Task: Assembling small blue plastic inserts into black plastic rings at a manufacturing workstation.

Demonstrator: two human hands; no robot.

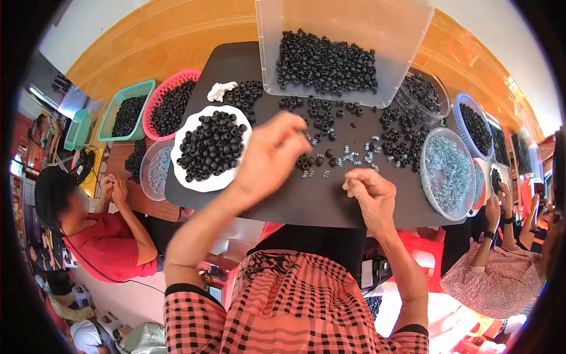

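Note:
My left hand (272, 154) is raised over the table between the white plate and the loose parts. Its fingers are bent together, slightly blurred, and whatever they hold is hidden. My right hand (372, 197) hovers near the table's front edge, thumb and fingers closed in a pinch; I cannot make out anything in it. Small metal coil springs (352, 158) lie scattered just beyond it, beside a few black round pieces (320, 160). The white scalloped plate (181, 128) left of my left hand bears a heap of round black parts with holes (212, 144).
A clear bin (407, 35) of black parts tilts at the table's back. A bowl of springs (451, 171) sits at the right edge, with a clear bowl (441, 88) behind. Pink (154, 127) and green baskets (108, 121) stand left. Co-workers sit on both sides.

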